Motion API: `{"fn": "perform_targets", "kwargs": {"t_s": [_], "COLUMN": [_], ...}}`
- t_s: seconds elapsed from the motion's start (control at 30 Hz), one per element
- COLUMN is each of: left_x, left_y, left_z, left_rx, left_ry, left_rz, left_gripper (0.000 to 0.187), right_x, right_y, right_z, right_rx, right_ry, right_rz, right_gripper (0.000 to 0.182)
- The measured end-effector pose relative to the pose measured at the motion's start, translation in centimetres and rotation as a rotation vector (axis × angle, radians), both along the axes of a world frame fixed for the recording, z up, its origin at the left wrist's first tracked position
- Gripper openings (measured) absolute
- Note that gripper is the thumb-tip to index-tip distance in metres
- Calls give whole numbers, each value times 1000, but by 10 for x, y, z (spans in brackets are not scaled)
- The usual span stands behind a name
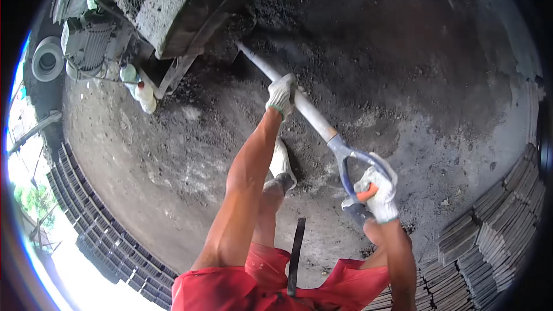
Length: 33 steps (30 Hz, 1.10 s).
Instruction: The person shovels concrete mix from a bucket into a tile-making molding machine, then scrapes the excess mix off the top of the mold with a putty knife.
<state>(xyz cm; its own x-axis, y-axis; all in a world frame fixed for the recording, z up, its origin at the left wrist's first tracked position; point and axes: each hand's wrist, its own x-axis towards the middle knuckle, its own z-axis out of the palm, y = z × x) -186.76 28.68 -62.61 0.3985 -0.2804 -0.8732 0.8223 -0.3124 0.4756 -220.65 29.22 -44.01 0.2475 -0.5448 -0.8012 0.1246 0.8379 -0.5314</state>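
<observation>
While driving blade at eleven o'clock into dark gravel pile (322,40), left hand (281,95) clamped mid-shaft on shovel (311,116), right hand (377,193) clenched around orange grip; best kept low, near mixer (173,6).

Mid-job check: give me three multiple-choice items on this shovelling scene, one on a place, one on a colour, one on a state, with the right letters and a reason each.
1. Where does the left hand grip the shovel?
A. on the pale shaft
B. on the D-handle
C. on the blade

2. What colour are the shorts?
A. blue
B. red
C. green

3. What is the state of the right hand?
A. open above the ground
B. resting on the stacked blocks
C. closed on the orange grip

Answers:
1 A: the gloved hand wraps the shaft midway along its length.
2 B: the red cloth shows at the bottom of the view.
3 C: the gloved fingers curl round the orange grip in the blue D-handle.
</observation>
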Motion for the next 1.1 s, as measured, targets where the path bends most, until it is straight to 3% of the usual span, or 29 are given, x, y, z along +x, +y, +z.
{"fn": "perform_targets", "kwargs": {"t_s": [0.17, 0.3, 0.43, 0.47, 0.53, 0.63, 0.67, 0.73, 0.8, 0.9, 0.93, 1.03, 1.1], "left_x": [-37, -91, -144, -157, -167, -128, -115, -115, -115, -143, -152, -181, -196], "left_y": [-2, -8, -6, 8, 24, 12, 11, 12, 14, 30, 34, 54, 79], "left_z": [-2, 28, 63, 52, 40, 39, 15, -30, -39, 13, 35, 122, 171], "left_rx": [-29, 101, 212, 73, -107, -106, -64, -7, 33, 141, 185, 142, 139], "left_ry": [2, 74, 90, 123, 207, 174, 194, 106, 119, 180, 205, 164, 119], "left_rz": [123, 40, -56, -3, 113, 164, 214, 232, 214, 208, 225, 258, 180], "left_gripper": [15, 21, 26, 28, 31, 22, 21, 13, 12, 11, 11, 20, 19], "right_x": [-52, -112, -172, -185, -206, -204, -202, -223, -236, -271, -277, -320, -332], "right_y": [-14, -26, -19, -15, -6, 3, 10, 30, 41, 58, 63, 89, 108], "right_z": [-30, -24, 4, 15, 38, 52, 55, 14, -16, 13, 25, 94, 168], "right_rx": [35, 22, 152, 114, 49, -36, -44, -84, -158, 14, -11, 9, -36], "right_ry": [-99, 49, 69, 90, 218, 482, 578, 824, 959, 868, 980, 977, 894], "right_rz": [71, 205, 42, 57, 65, -65, -135, -153, -202, -340, -371, -352, -317], "right_gripper": [48, 38, 40, 40, 36, 30, 27, 26, 32, 22, 23, 31, 45]}}
